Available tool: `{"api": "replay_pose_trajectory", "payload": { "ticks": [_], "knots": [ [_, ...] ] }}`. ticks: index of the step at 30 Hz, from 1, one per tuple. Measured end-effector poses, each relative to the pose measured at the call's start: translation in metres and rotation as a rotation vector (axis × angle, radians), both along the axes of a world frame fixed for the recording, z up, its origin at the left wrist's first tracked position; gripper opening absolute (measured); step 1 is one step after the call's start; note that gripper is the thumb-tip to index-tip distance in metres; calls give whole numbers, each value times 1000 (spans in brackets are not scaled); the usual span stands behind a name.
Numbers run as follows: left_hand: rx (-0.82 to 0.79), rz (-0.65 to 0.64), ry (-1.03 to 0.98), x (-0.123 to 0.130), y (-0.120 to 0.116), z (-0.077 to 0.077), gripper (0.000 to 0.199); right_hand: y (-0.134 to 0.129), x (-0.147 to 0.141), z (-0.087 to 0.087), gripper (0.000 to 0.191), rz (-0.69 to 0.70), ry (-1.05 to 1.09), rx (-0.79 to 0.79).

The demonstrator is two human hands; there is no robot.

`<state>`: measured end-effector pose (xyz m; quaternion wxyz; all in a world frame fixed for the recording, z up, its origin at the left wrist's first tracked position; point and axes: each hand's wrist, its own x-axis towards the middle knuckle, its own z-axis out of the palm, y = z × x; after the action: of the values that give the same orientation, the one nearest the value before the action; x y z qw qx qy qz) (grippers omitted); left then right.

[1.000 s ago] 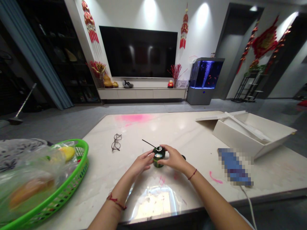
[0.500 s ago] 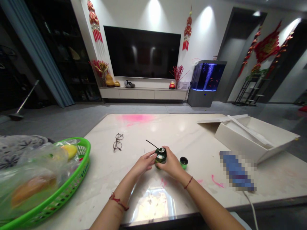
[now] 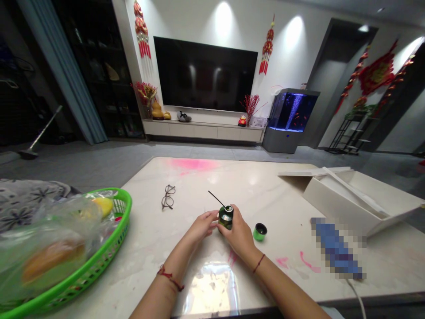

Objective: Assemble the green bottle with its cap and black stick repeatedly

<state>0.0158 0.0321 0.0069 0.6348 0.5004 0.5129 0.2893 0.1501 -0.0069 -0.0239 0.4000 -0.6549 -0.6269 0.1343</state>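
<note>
A small, rounded dark green bottle [image 3: 226, 217] with a pale ring at its open mouth stands between my hands over the table. My right hand [image 3: 241, 234] is wrapped round its right side, the thumb across the front. The curved fingers of my left hand [image 3: 202, 226] press against the bottle's left side. A thin black stick [image 3: 216, 198] slants up and left from near the bottle's mouth; whether it is inside or behind cannot be seen. Right of my right hand, a small green cap [image 3: 259, 232] with a black inside lies on the table.
The pale marble-look table [image 3: 252, 190] carries pink stains. Folded glasses [image 3: 168, 197] lie at left, beyond a green basket [image 3: 128, 208] holding bagged food. On the right are an open white box [image 3: 341, 204] and a blurred blue object [image 3: 337, 248] with a white cable [image 3: 357, 297].
The whole view has shifted slightly, so things sit a little further right. My hands stay round the bottle, and the cap shows more fully beside my right hand.
</note>
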Motion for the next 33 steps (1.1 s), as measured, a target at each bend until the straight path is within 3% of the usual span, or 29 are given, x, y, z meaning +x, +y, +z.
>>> {"api": "replay_pose_trajectory", "payload": {
  "ticks": [7, 24, 33],
  "knots": [
    [-46, 157, 7, -10, 12, -5, 50, 22, 3, -5, 65, -18, -50, 49],
    [32, 176, 37, -12, 12, 1, 52, 83, 16, -1, 72, 38, 29, -63],
    [-39, 222, 16, -13, 18, -5, 45, 104, 18, 5, 75, 19, -73, -52]
  ]
}}
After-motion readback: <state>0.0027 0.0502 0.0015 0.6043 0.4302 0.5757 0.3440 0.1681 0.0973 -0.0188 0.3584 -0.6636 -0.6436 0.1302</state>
